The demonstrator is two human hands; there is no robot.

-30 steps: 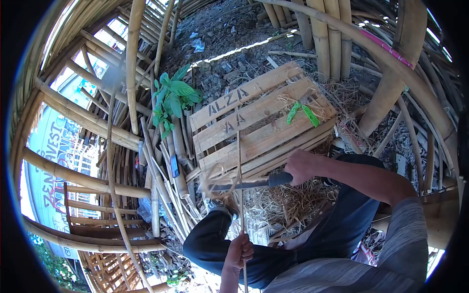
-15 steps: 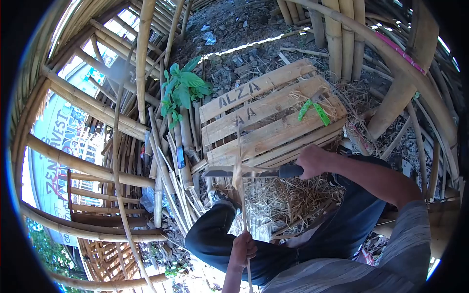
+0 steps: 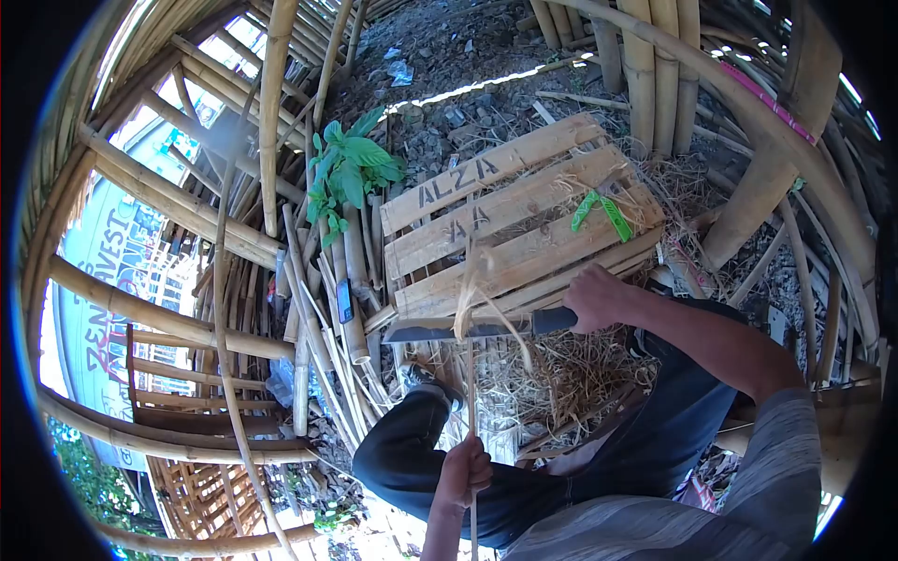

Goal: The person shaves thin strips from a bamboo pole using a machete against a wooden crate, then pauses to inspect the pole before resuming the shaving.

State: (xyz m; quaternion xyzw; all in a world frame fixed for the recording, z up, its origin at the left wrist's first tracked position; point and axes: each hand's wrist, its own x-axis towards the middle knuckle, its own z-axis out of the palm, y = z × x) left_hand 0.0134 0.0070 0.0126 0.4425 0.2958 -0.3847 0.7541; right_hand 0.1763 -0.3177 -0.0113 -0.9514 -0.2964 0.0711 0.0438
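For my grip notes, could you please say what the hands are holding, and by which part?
The right hand holds a long knife by its dark handle; the left hand grips a thin strip partway along.

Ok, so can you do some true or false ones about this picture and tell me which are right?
1. The right hand grips a long knife. True.
2. The left hand is empty. False: it is closed around a thin strip.
3. The wooden crate has the letters ALZA on it. True.
4. The leafy plant is red. False: it is green.
5. The knife blade points up at the roof. False: it lies across the strip.
6. Loose shavings lie near the crate. True.
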